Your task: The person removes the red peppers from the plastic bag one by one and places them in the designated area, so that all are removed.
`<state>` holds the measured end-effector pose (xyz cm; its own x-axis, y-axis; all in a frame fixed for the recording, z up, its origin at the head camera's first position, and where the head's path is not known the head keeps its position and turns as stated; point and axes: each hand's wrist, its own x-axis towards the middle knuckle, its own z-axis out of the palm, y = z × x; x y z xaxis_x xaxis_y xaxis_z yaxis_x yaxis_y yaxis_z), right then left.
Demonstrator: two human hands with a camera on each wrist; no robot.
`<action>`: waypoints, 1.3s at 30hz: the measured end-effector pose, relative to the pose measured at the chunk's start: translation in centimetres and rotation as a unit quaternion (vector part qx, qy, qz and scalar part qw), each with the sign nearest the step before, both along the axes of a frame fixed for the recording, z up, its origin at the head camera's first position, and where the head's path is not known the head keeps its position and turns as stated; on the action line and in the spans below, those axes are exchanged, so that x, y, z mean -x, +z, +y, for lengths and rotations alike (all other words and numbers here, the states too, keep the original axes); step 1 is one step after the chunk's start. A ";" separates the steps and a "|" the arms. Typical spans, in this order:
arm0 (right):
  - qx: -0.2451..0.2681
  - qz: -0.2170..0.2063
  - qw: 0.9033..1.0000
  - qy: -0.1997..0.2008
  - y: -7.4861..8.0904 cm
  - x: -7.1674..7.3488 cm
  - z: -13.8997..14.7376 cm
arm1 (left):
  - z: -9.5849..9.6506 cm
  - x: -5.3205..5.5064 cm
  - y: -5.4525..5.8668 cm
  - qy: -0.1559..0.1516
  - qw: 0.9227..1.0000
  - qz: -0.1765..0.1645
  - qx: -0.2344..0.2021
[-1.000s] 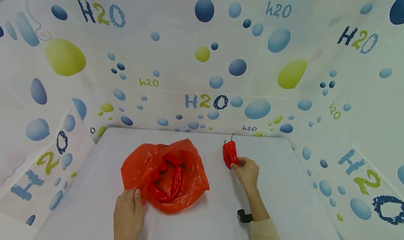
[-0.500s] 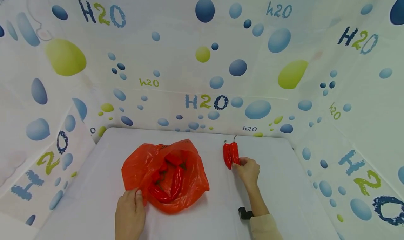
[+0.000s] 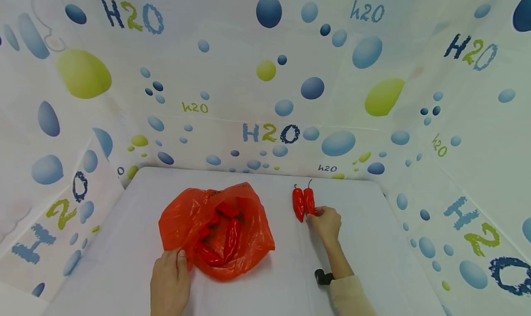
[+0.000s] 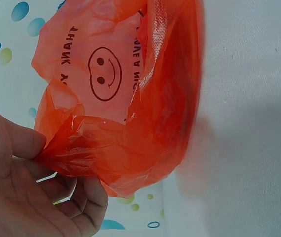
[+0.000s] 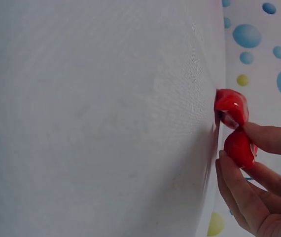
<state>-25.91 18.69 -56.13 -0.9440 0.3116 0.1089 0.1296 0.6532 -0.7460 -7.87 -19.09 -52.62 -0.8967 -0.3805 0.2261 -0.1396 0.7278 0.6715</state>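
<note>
Evidently firm and slim, a glossy red pepper (image 3: 309, 199) with a thin curved stem is pinched at its lower end by the right hand (image 3: 327, 224), close beside a tapering second pepper (image 3: 297, 204) far back on the white, finely textured tabletop (image 3: 257, 297). Well apart, the left hand (image 3: 171, 279) pinches the rim of a crinkled, translucent orange-red plastic bag (image 3: 178, 221), gaping around more smooth peppers (image 3: 233, 240).

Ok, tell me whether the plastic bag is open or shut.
Open: in the head view, the plastic bag gapes, with red peppers visible inside through its mouth.
</note>
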 end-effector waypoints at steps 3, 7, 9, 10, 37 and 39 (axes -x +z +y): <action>-0.002 -0.003 1.000 -0.001 -0.1 0.3 -0.1 | -0.1 -0.1 0.0 0.000 1.000 0.000 -0.001; -0.003 -0.012 1.000 -0.006 -0.1 0.6 -0.1 | -0.1 -0.3 0.1 0.001 1.000 -0.002 0.000; -0.004 -0.018 1.000 -0.005 0.1 0.7 -0.1 | -0.1 -0.3 0.2 0.002 1.000 -0.003 0.000; -0.005 -0.021 1.000 -0.006 0.1 0.7 0.0 | -0.1 -0.4 0.2 0.002 1.000 -0.001 -0.001; -0.013 -0.102 0.995 -0.002 1.1 0.1 0.9 | 0.1 -0.4 0.0 0.002 1.000 0.018 0.009; -0.007 -0.086 0.996 -0.009 1.8 -0.2 0.9 | 0.2 -0.4 -0.1 0.001 1.000 0.027 0.011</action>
<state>-25.75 19.61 -54.34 -0.9432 0.3284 -0.0493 0.2665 0.6601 -0.7023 -7.50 -18.91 -52.73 -0.8822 -0.3762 0.2831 -0.1044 0.7426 0.6616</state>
